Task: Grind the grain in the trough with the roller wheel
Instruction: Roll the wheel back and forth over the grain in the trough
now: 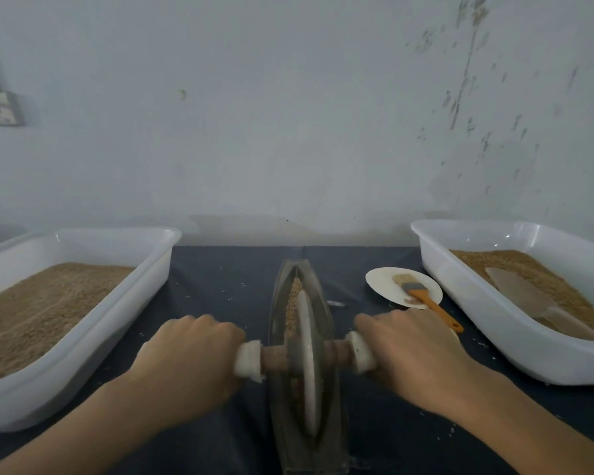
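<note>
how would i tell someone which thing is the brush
Start at the white tub of grain on the right. Just left of it a small round plate sits on the dark cloth. The brush lies across it, the only thing with an orange handle.

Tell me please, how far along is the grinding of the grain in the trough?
Grinding is under way. Done: grain already lies in the boat-shaped trough, and the roller wheel stands in its groove. In hand: the left hand and right hand grip the axle ends. Left: the grain ahead of the wheel looks coarse, so more passes seem needed.
</note>
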Motion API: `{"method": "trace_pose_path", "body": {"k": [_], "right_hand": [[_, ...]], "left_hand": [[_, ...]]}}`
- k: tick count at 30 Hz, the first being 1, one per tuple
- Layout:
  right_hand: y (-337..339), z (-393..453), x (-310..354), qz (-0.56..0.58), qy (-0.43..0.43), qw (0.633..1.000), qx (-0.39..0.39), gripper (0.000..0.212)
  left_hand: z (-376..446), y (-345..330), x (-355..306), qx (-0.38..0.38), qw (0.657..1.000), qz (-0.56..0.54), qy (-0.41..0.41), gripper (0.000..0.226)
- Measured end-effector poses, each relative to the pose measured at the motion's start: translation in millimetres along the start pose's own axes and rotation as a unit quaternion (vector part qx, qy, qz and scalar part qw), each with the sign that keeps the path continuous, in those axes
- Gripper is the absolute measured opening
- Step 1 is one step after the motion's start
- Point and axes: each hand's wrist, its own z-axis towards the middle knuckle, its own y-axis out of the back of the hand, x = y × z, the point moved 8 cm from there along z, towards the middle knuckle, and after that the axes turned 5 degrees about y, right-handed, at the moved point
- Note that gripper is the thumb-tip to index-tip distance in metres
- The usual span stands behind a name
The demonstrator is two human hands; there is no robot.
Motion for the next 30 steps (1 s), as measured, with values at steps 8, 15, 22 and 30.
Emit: {"method": "trace_pose_path", "body": {"k": [8,15,22,30], "right_hand": [[-27,83,-31,-0.071,-0.06,0.992,-0.09,0.026],[-37,34,-26,0.018,-0.031,0.997,-0.064,0.033],[1,-11,-2,-0.011,0.023,0.998,-0.051,0.07],[-20,79,-33,-0.069,-0.036,0.988,-0.131,0.039]], "left_hand": [[87,-11,6,-0.143,0.986,-0.001,0.082,0.02],[40,15,-19,-0.171,0.985,0.006,-0.014,0.032],[-28,32,-12,-0.117,0.992,-0.019,-0.038,0.059],[79,-2,1,-0.181,0.982,-0.017,0.046,0.027]]}}
